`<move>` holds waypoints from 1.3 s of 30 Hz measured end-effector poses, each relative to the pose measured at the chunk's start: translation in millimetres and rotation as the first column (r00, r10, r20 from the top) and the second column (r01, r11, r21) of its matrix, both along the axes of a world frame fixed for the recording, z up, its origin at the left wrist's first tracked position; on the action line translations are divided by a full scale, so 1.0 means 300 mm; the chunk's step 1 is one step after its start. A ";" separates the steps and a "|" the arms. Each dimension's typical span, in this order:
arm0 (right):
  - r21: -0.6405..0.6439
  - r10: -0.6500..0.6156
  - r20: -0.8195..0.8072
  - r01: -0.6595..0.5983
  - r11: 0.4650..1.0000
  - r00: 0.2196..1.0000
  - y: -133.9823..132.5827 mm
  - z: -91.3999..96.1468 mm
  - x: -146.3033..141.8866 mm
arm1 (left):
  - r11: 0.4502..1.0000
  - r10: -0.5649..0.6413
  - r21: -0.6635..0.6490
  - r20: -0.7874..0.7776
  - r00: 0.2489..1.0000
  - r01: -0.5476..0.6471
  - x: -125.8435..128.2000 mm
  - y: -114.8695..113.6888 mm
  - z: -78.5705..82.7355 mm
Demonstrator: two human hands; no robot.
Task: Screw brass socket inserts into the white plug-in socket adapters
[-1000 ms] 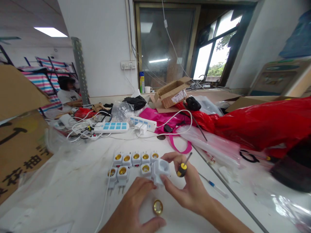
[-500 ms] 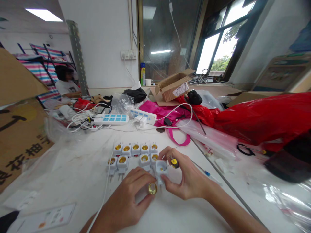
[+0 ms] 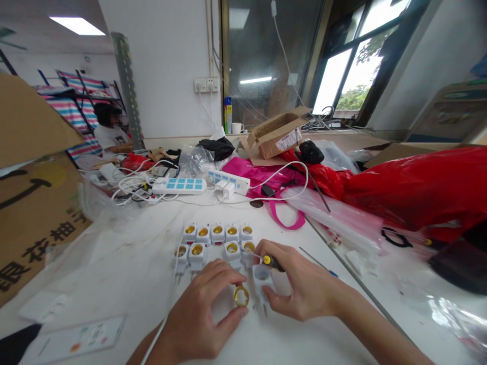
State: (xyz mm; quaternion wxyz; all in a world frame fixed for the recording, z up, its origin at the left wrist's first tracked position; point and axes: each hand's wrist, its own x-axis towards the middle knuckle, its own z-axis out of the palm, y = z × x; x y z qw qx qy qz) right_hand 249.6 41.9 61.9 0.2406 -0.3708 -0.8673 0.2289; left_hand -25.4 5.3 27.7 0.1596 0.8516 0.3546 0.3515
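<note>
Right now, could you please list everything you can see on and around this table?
socket adapters: nine, white with brass inserts, two rows just beyond the hands
brass ring: one, gold, between left thumb and fingers
socket housing: one, white, no insert, in the right hand
screwdriver: one, yellow-and-black handle, also in the right hand
power strips: two, white, among cables farther back
cardboard box: one, brown, open, far side
red plastic bag: one, right
pink bag: one, centre back
table: one, white
person: one, seated far left
left hand: pinching the ring
right hand: holding housing and screwdriver
</note>
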 end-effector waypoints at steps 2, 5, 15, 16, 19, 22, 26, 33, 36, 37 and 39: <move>-0.016 0.010 0.037 -0.010 1.000 0.999 -0.018 -0.001 0.003 | 1.000 -0.006 0.008 -0.002 1.000 0.006 0.007 -0.006 -0.005; -0.053 0.018 0.069 -0.014 0.999 0.997 -0.042 -0.007 0.019 | 1.000 -0.018 0.006 0.001 1.000 0.018 0.018 -0.016 -0.008; -0.122 -0.117 -0.289 0.084 0.989 0.950 -0.026 -0.065 0.105 | 0.995 -0.071 -0.069 0.021 0.997 0.072 0.073 -0.013 -0.048; -0.170 -0.148 -0.312 0.098 0.981 0.939 -0.027 -0.060 0.101 | 0.994 -0.069 -0.080 0.010 0.998 0.070 0.075 -0.013 -0.053; -0.214 -0.224 -0.356 0.154 0.965 0.907 -0.031 -0.034 0.075 | 0.993 -0.049 -0.106 -0.015 0.999 0.047 0.077 -0.012 -0.063; -0.203 -0.296 -0.452 0.226 0.953 0.842 -0.026 -0.021 0.051 | 0.994 -0.035 -0.108 -0.027 0.999 0.032 0.077 -0.012 -0.069; -0.253 -0.337 -0.620 0.226 0.941 0.708 -0.015 -0.038 0.051 | 0.994 -0.048 -0.103 -0.018 0.999 0.046 0.082 -0.007 -0.067; 0.056 -0.084 -0.504 0.130 0.990 0.859 -0.042 -0.035 0.035 | 0.991 -0.066 -0.120 0.002 0.998 0.065 0.087 -0.002 -0.063; 0.131 0.007 -0.431 0.055 0.990 0.902 -0.055 -0.039 0.008 | 0.991 -0.069 -0.116 0.007 0.998 0.069 0.085 -0.003 -0.066; 0.145 0.026 -0.423 0.039 0.989 0.906 -0.057 -0.042 0.002 | 0.991 -0.072 -0.111 0.007 0.997 0.072 0.085 -0.002 -0.066; 0.167 0.045 -0.409 0.026 0.986 0.911 -0.059 -0.048 -0.005 | 0.992 -0.076 -0.101 0.004 0.997 0.076 0.086 -0.003 -0.065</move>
